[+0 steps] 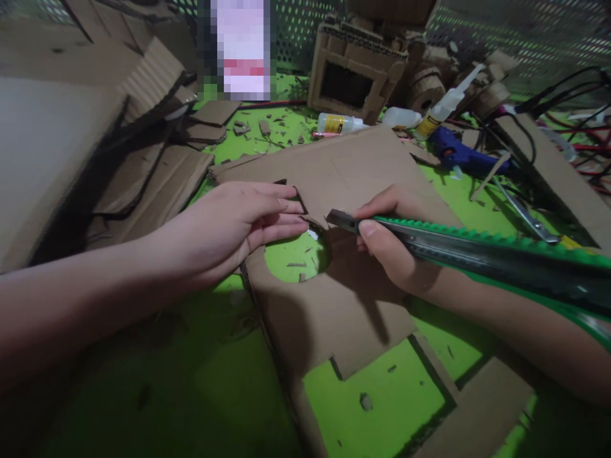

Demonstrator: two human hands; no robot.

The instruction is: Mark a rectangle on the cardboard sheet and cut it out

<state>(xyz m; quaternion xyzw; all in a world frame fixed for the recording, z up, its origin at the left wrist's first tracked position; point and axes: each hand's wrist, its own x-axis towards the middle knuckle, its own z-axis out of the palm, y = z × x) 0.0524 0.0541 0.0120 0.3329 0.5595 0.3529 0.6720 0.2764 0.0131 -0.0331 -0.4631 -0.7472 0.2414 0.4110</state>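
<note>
A brown cardboard sheet (353, 318) lies across the green table, with a round hole and a larger square-cornered opening cut through it. My left hand (248, 219) rests on the sheet beside the round hole, its fingers stretched out over a smaller cut-out. In my right hand (389, 238) is a green and black utility knife (458, 245), gripped near its front end. The short metal blade points left, close to the cardboard just above and right of the round hole. Whether the tip touches the sheet I cannot tell.
Stacked cardboard scraps (157, 184) are at the left. Behind the sheet lie small glue bottles (334, 123), a blue glue gun (461, 152) and a cardboard box frame (356, 70). Scissors (527, 213) and tangled wires (582, 127) sit at the right. Cardboard bits litter the green table (191, 381).
</note>
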